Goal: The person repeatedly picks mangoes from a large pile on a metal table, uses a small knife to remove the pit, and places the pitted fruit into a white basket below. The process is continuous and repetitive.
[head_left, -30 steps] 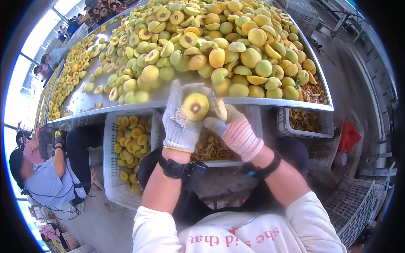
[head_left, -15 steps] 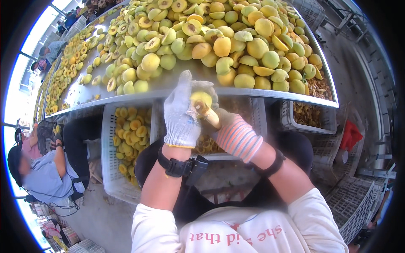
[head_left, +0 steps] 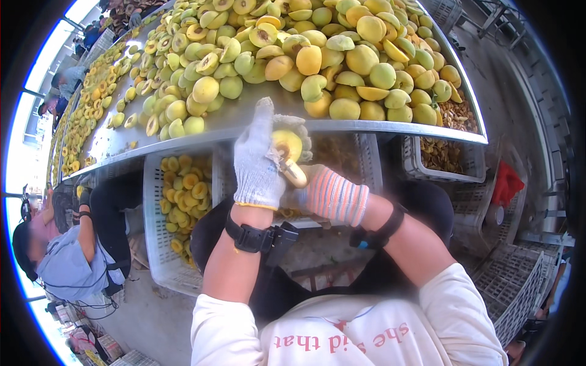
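Head view of two gloved hands at work over the near edge of a metal table (head_left: 241, 116). The left hand (head_left: 259, 161) is curled around a fruit half (head_left: 293, 139), one digit extended away from it; the fruit sits in the glove, just beyond the table's rim, its cut face partly hidden. The right hand (head_left: 332, 192), in a striped glove, appears clamped on a pale-handled tool (head_left: 295, 175), which slants in against the fruit; its working end is out of sight. The step in hand is judged to be working the tool at the fruit's brownish centre; whether the stone remains cannot be told. The next move would call for a firm left hold and a controlled turn of the right wrist, with the tip clear of the left fingers.
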Action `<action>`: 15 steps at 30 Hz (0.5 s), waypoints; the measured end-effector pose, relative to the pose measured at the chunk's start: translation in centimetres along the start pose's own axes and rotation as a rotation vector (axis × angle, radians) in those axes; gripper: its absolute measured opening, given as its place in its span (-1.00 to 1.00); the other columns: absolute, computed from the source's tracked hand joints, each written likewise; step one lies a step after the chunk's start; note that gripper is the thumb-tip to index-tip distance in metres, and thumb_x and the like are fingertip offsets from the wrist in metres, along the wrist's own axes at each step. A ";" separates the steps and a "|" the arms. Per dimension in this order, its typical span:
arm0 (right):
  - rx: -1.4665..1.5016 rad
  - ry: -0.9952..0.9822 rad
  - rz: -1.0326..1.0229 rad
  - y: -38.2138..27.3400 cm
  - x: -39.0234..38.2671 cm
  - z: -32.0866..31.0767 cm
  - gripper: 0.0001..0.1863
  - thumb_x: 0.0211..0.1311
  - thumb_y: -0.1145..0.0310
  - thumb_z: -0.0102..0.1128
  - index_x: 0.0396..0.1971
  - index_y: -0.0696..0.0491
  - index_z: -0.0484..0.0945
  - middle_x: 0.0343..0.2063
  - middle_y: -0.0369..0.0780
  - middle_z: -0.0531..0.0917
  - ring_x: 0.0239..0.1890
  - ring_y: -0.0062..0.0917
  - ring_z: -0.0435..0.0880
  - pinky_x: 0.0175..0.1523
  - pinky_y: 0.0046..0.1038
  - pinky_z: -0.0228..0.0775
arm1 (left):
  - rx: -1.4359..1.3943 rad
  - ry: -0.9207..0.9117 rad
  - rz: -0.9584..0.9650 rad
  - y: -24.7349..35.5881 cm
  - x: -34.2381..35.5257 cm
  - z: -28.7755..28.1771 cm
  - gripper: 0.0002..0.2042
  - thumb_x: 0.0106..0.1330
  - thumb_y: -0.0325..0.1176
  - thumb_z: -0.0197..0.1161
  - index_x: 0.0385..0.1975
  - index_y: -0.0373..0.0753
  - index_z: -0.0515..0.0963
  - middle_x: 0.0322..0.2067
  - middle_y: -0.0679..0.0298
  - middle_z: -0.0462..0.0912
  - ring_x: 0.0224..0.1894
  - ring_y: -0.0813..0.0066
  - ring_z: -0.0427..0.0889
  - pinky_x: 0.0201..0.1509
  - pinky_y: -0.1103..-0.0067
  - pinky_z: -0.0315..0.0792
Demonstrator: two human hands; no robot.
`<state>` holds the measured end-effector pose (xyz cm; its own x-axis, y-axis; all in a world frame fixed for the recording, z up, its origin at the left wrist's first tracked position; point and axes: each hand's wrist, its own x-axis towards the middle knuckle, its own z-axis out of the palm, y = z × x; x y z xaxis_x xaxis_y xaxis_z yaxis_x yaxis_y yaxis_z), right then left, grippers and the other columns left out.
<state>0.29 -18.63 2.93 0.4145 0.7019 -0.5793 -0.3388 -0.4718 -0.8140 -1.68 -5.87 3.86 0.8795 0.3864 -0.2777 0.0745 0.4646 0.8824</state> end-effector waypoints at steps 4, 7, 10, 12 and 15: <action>0.221 -0.160 -0.056 1.6 -0.1 -0.9 -0.76 0.22 0.28 0.34 -0.19 0.05 0.56 -0.67 -0.33 0.50 -0.76 -0.61 0.43 -0.73 -0.49 0.31 | 0.303 -0.304 -0.039 1.4 1.1 -0.9 -0.51 0.50 -0.02 0.15 -0.44 -0.39 0.67 -0.50 0.11 0.71 -0.46 0.40 0.71 -0.34 0.50 0.61; 0.379 -0.291 -0.074 2.8 0.0 -0.9 -0.81 0.24 0.27 0.35 -0.26 0.00 0.55 -0.70 -0.40 0.42 -0.77 -0.68 0.35 -0.70 -0.54 0.24 | 0.373 -0.396 -0.026 1.5 1.3 -1.4 -0.49 0.50 -0.01 0.13 -0.49 -0.39 0.65 -0.50 0.08 0.70 -0.47 0.35 0.71 -0.30 0.47 0.61; 0.461 -0.377 -0.088 4.3 0.2 -1.3 -0.82 0.24 0.28 0.36 -0.28 -0.01 0.54 -0.70 -0.44 0.39 -0.76 -0.72 0.33 -0.67 -0.57 0.20 | 0.300 -0.392 -0.040 0.8 1.2 -1.2 -0.46 0.49 0.02 0.15 -0.53 -0.39 0.64 -0.52 0.06 0.70 -0.47 0.28 0.70 -0.29 0.48 0.60; 0.469 -0.387 -0.101 4.4 -0.1 -1.3 -0.80 0.21 0.31 0.38 -0.26 0.02 0.55 -0.68 -0.42 0.41 -0.73 -0.73 0.35 -0.66 -0.61 0.17 | 0.250 -0.487 -0.093 0.3 1.7 -1.7 -0.45 0.48 0.06 0.15 -0.51 -0.39 0.64 -0.51 0.05 0.70 -0.48 0.25 0.70 -0.30 0.49 0.59; 0.328 -0.188 -0.267 3.7 -1.9 0.2 -0.81 0.19 0.34 0.38 -0.29 0.01 0.55 -0.68 -0.42 0.43 -0.74 -0.73 0.35 -0.67 -0.61 0.16 | 0.275 -0.653 -0.108 0.6 1.3 -1.8 -0.41 0.48 0.11 0.10 -0.48 -0.39 0.64 -0.49 0.03 0.70 -0.47 0.21 0.69 -0.31 0.46 0.60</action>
<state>-1.91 -21.65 1.01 0.3739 0.8745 -0.3089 -0.5031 -0.0886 -0.8597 -1.34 -3.64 3.33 0.9558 -0.2463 -0.1607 0.2172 0.2229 0.9503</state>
